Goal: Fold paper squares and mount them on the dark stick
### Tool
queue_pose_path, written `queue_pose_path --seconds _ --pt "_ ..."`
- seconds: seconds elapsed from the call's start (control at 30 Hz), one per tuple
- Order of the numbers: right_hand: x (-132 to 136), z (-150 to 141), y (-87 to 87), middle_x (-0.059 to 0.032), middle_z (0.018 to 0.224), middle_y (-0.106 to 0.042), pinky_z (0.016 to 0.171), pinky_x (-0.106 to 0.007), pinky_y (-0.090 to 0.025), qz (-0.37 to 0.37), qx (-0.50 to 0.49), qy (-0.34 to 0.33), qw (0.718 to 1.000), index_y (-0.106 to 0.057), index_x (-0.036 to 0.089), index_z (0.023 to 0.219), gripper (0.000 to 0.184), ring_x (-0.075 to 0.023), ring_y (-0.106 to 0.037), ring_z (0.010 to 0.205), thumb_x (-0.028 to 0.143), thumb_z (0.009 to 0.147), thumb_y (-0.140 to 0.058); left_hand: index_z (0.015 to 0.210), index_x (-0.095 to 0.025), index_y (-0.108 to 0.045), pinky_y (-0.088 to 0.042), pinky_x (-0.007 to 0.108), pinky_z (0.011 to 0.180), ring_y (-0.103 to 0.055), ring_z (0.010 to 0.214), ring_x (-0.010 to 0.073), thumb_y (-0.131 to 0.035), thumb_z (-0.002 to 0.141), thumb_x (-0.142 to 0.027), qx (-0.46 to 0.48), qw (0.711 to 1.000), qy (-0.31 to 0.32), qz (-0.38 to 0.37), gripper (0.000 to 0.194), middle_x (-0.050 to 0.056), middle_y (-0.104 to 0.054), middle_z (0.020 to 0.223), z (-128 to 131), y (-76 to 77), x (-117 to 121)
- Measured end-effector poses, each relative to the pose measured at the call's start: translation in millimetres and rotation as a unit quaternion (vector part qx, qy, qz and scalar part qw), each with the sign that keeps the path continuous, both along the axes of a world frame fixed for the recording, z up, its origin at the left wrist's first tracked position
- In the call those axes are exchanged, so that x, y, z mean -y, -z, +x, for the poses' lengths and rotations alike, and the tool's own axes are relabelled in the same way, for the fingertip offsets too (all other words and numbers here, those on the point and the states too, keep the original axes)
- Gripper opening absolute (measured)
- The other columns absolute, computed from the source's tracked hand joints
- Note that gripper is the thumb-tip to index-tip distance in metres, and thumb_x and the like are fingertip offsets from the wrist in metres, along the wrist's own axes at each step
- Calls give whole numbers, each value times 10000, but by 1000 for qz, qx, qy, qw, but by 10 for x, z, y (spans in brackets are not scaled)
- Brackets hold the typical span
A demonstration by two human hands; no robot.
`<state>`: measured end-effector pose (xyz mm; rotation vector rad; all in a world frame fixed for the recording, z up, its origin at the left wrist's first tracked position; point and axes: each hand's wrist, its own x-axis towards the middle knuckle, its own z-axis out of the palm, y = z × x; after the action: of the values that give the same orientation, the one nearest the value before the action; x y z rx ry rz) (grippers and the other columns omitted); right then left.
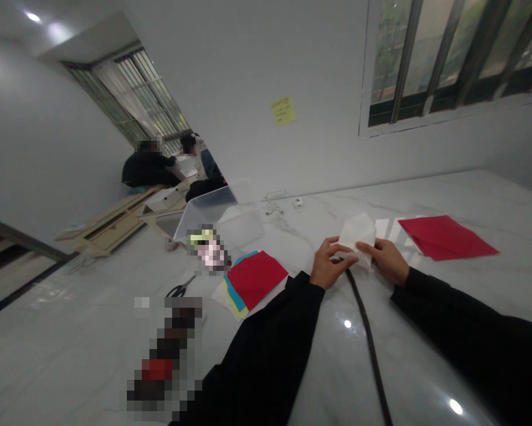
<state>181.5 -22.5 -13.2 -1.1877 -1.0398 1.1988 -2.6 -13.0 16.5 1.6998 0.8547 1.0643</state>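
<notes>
Left hand (330, 264) and right hand (389, 261) are both closed on a small white paper (360, 232), which is held between them over the marble-patterned table (332, 367). The left one pinches its near side with thumb and fingers, while the right one grips the opposite edge, thumb laid across the front. A dark strip (364, 315) runs from the bottom of the view up to the left hand; its top end is hidden, so I cannot tell whether those fingers hold it too. To the right of the hands lie red sheets (447, 238). Just beyond the left forearm, a stack of coloured sheets (257, 278) shows red on top, with blue and yellow at its edges. Scissors (179, 290) lie to its left, and a clear plastic bin (245, 222) stands behind it. A yellow note (284, 111) is stuck to the wall (328, 77). Two people (148, 168) are at the far left, near a barred window (128, 97).
</notes>
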Motion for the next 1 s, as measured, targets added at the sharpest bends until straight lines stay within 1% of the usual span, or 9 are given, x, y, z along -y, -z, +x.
queue_pose_path --seconds 0.07,0.17,0.3,0.4,0.53,0.63,0.73,0.9,1.0 --pt "22 -4 -41 -91 889 -772 670 -333 -558 10 40 -33 999 -732 139 918 377 -247 -706 749 463 727 -757 804 -174 -718 -494 244 734 -598 998 189 -745 743 -407 9 1000 -25 17 243 83 -589 1139 9 -4 -17" --pt "41 -6 -83 -83 870 -772 669 -327 -544 19 79 -65 995 -741 134 899 396 -245 -696 750 488 722 -751 765 -162 -700 -466 276 822 -599 892 168 -737 754 -395 15 999 -43 27 235 52 -644 907 20 -8 -30" --pt "49 -11 -93 -83 906 -775 712 -334 -544 18 69 -73 995 -750 145 918 399 -242 -699 773 498 730 -745 830 -147 -676 -450 244 662 -561 679 125 -733 749 -404 24 998 -22 -45 276 21 -639 763 18 16 -43" --pt "57 -19 -96 -89 938 -773 736 -343 -546 15 66 -69 995 -752 148 950 407 -247 -703 803 489 729 -752 945 -148 -648 -453 229 646 -586 691 122 -754 728 -359 67 995 -3 -70 321 31 -664 842 15 38 -60" --pt "55 -22 -97 -91 937 -771 742 -345 -547 12 69 -63 996 -750 150 941 406 -246 -701 803 495 727 -754 1234 -175 -543 -497 253 693 -647 778 163 -777 700 -301 99 991 15 -92 597 57 -693 931 8 50 -83" --pt "40 -21 -84 -86 945 -768 739 -334 -548 18 53 -69 996 -741 154 942 424 -236 -696 799 528 743 -726 1357 -201 -448 -518 274 702 -666 797 184 -788 680 -273 108 988 9 -113 761 60 -704 944 -5 71 -109" --pt "27 -25 -70 -85 892 -763 680 -318 -543 27 66 -68 995 -736 151 931 465 -228 -686 755 575 745 -699 1360 -205 -452 -524 282 698 -669 794 189 -795 670 -269 115 985 -7 -131 773 65 -712 960 -19 109 -152" --pt "28 -30 -75 -51 655 -702 514 -263 -450 32 144 -51 988 -709 125 756 485 -166 -604 561 609 752 -666 1201 -149 -600 -517 267 693 -652 794 175 -804 661 -313 106 983 -42 -143 601 96 -704 1017 -32 166 -231" --pt "42 -37 -103 -65 681 -721 523 -271 -467 33 156 -52 986 -725 118 789 479 -187 -633 583 593 754 -673 1190 -146 -616 -513 263 691 -645 788 169 -806 661 -332 101 984 -44 -140 592 96 -703 1020 -35 176 -243"
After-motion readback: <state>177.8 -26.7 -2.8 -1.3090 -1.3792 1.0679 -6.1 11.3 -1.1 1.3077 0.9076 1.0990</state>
